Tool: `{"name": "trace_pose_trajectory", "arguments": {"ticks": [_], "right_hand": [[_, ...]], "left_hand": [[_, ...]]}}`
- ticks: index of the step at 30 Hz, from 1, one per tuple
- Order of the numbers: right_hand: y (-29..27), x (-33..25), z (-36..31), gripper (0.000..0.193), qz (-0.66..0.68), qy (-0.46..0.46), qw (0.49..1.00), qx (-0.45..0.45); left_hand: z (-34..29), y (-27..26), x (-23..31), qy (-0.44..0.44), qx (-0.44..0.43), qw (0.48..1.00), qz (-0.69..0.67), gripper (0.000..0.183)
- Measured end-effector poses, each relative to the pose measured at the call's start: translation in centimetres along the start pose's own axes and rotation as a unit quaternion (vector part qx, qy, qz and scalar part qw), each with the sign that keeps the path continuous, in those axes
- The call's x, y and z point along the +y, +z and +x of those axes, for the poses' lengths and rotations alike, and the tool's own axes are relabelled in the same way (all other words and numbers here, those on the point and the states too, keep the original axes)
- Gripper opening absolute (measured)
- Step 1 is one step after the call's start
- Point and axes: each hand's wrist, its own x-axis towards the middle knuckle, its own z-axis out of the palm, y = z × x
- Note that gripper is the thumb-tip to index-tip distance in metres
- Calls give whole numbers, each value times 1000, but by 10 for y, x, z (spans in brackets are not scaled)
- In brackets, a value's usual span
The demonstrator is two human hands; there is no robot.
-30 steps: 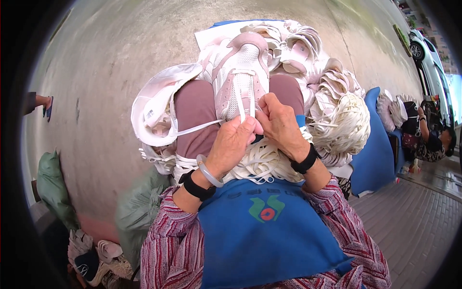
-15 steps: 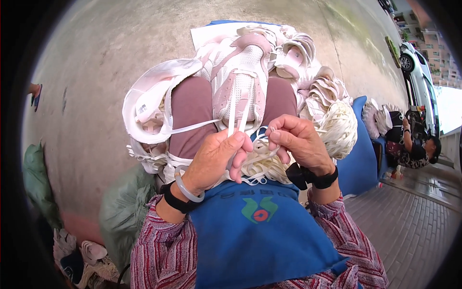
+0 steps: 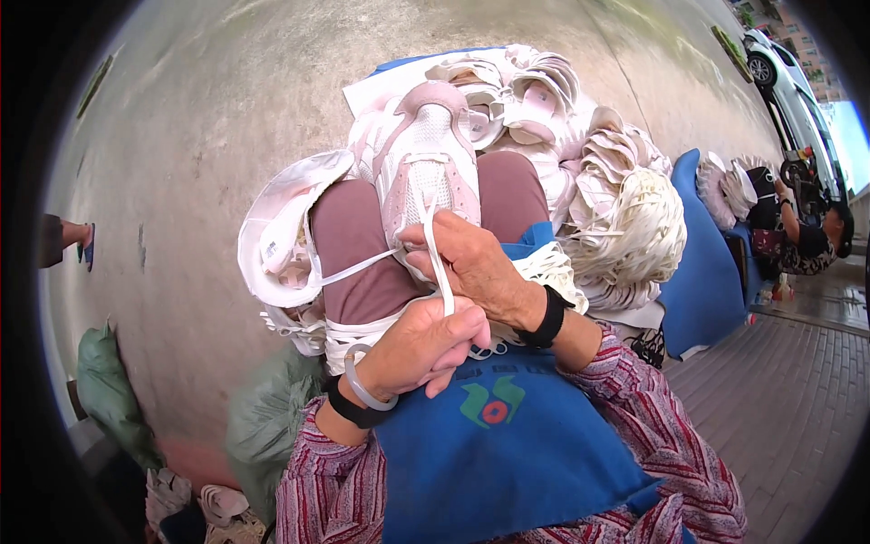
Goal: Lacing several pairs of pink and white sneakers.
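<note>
A white and pink shoe upper rests between my knees, toe part pointing away. Out of its front runs a flat white shoelace, curving down into my left hand, which is closed around it. My right hand bends over the upper's near end, fingers curled against its edge; the tips are partly hidden, and whether they also pinch a lace end I cannot make out. Another white upper leans on my left knee, joined by a thin white lace to the middle one. Loose white laces lie behind my right wrist.
Stacked uppers and a thick bundle of white laces sit ahead and right. A blue apron covers my lap. Green sacks stand left. A blue board, a seated co-worker and a white car are right.
My right hand has moved left and forward onto the upper's near end. My left hand has come slightly closer to me, still on the lace. The view has shifted a little.
</note>
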Motion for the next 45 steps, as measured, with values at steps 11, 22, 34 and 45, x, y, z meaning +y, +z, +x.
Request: {"name": "trace_pose_trajectory", "arguments": {"ticks": [11,22,34,45], "right_hand": [[-14,-16,-14,15,-143,17,984,-109],[-102,4,-6,31,381,105,891,225],[-359,96,-117,34,458,139,744,467],[-124,26,6,32,-108,88,983,122]], "left_hand": [[-11,-8,-24,123,236,925,271,39],[-74,-75,6,412,133,854,-289,28],[-263,-179,16,598,576,513,-219,27],[-126,-144,31,442,402,799,57,24]]}}
